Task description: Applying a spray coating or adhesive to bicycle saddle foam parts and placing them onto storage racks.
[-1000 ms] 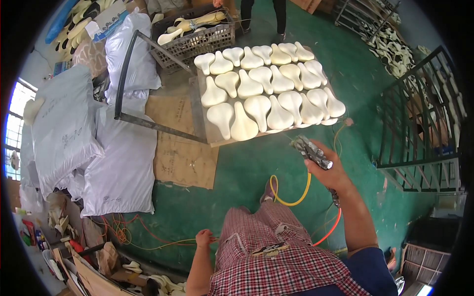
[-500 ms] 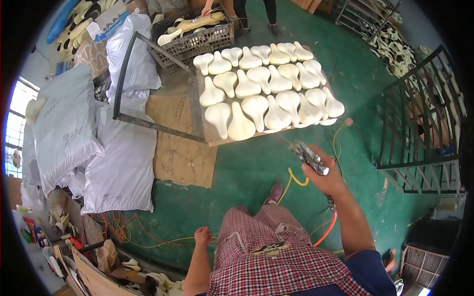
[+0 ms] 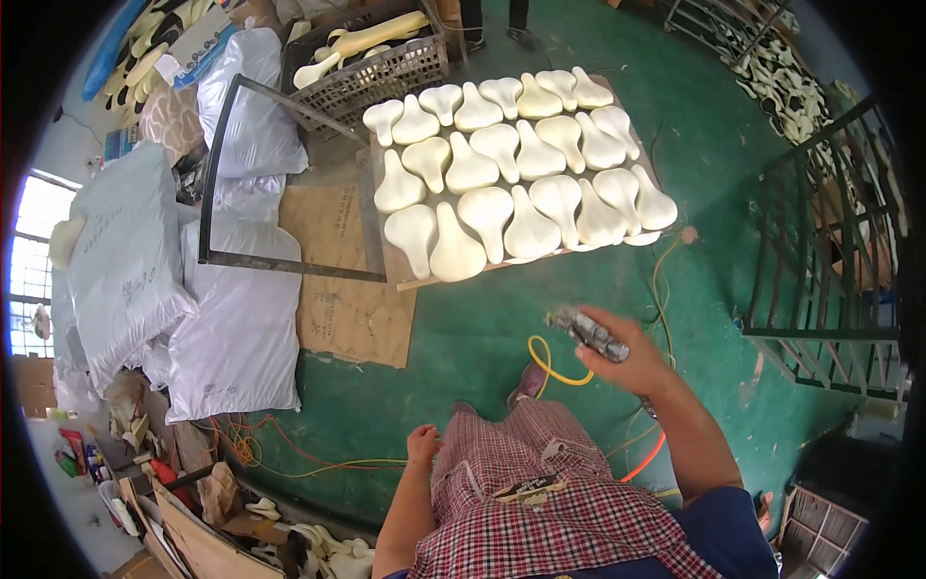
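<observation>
your right hand (image 3: 627,352) is closed around a small grey metal spray gun (image 3: 588,333), held out over the green floor (image 3: 482,328) just short of the flat wooden board (image 3: 405,283). a yellow hose (image 3: 545,362) curls on the floor below the gun. your left hand (image 3: 422,444) hangs loose at your thigh with its fingers curled, holding nothing and touching only the red checked cloth (image 3: 521,482).

the board carries about twenty cream, pear-shaped foam saddle pads (image 3: 502,179) in close rows, all looking alike. whether any are already coated you cannot tell, so judge the whole lot as left to do. the gun is not yet over them.

behind the board, a grey wire basket (image 3: 386,72) holds a few more cream pieces. to your left lie white plastic sacks (image 3: 231,328), stuffed full and closed, their contents hidden.
</observation>
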{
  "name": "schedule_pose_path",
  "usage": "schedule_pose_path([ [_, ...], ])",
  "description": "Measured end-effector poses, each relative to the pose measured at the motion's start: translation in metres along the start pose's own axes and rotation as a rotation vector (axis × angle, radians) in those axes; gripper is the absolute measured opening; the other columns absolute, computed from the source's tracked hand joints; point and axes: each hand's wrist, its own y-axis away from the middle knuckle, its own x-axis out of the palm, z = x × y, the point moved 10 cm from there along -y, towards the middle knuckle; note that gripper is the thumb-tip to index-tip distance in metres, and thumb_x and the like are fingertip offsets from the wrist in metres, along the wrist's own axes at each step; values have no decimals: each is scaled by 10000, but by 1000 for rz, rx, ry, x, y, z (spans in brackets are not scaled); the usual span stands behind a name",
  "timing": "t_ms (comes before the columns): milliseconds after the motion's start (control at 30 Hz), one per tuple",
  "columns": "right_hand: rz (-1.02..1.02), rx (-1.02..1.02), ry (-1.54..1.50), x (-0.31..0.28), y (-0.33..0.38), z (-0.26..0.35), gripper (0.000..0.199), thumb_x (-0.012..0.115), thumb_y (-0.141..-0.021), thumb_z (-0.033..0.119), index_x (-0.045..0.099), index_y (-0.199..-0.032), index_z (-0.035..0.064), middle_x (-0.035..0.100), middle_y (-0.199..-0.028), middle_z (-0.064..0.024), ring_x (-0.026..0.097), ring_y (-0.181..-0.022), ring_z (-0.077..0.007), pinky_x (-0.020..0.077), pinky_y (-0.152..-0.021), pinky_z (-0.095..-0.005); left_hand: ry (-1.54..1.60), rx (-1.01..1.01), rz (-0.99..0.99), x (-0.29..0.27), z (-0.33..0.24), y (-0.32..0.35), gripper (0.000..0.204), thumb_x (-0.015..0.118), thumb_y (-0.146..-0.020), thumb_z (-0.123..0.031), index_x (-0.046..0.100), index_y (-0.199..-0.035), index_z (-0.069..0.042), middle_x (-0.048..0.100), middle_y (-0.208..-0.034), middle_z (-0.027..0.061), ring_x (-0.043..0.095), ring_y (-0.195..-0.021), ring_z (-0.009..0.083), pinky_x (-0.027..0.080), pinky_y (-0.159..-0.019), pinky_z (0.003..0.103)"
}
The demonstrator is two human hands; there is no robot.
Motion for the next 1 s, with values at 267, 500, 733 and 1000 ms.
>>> schedule_pose_path([
  [267, -27, -49, 28, -29, -16, -10, 472, 604, -701, 88, 454, -1144, 28, 585, -884, -83, 527, -768, -109, 427, -685, -248, -29, 10, -28, 4, -8, 8, 263, 500, -761, -127, 536, -998, -17, 587, -807, 86, 584, -610, 188, 448, -494, 260],
  [500, -298, -60, -63, -96, -58, 14, 448, 602, -709, 85, 459, -1125, 3, 584, -817, -76, 512, -727, -100, 430, -665, -240, -16, 29, -77, -5, -7, 18, 292, 511, -762, -142, 525, -1015, 4, 592, -823, 102, 584, -604, 192, 461, -493, 280],
  [733, -210, -69, -41, -89, -70, 19, 441, 596, -714, 107, 463, -1124, 14, 582, -844, -76, 514, -761, -112, 423, -709, -255, 26, 2, -96, -15, 4, 27, 317, 517, -751, -140, 519, -1032, 5, 594, -821, 102, 588, -608, 190, 462, -483, 275],
  [1000, -182, -111, 11, -85, -63, 15, 437, 603, -696, 120, 482, -1108, 32, 573, -796, -77, 510, -707, -120, 427, -680, -256, -25, 14, -71, -8, 0, 17, 309, 518, -736, -123, 525, -1021, -2, 593, -813, 97, 584, -582, 189, 443, -458, 262],
])
